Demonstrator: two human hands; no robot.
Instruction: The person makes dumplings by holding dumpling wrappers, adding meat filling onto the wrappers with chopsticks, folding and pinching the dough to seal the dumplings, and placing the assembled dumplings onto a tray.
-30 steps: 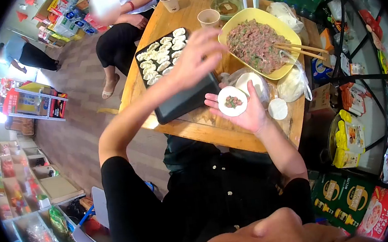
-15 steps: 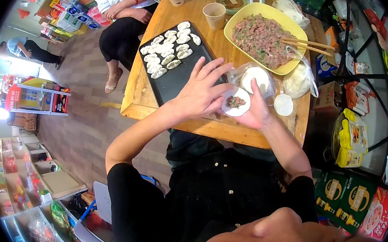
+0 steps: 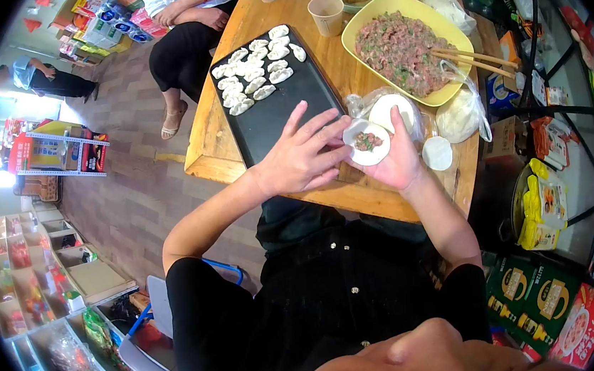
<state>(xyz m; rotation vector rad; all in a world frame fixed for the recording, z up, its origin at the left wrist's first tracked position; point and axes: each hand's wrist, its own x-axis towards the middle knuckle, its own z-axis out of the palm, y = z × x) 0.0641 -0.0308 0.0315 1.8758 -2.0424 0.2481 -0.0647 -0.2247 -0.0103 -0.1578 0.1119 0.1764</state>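
A round white dumpling wrapper (image 3: 378, 152) with a small heap of meat filling (image 3: 367, 141) at its centre lies on the fingers of my right hand (image 3: 402, 164), whose thumb points up. My left hand (image 3: 302, 150) is at the wrapper's left edge, fingers stretched and spread, some fingertips touching or almost touching the rim. Behind my right hand sits a stack of wrappers (image 3: 384, 111) in clear plastic. One loose wrapper (image 3: 437, 153) lies to the right. Beyond my left hand, a black tray (image 3: 273, 120) carries several shaped dumplings (image 3: 254, 85).
A yellow bowl (image 3: 351, 57) of meat filling holds a pair of chopsticks (image 3: 474, 56). Beside it are a bag of dough (image 3: 458, 118) and paper cups (image 3: 326, 15). A seated person (image 3: 187, 46) is across the wooden table (image 3: 202, 155); shelves (image 3: 555, 118) line the right.
The filled wrapper and my right hand have shifted slightly right. The wrapper looks a little more cupped, and my left fingers remain close to its edge. The view has moved slightly.
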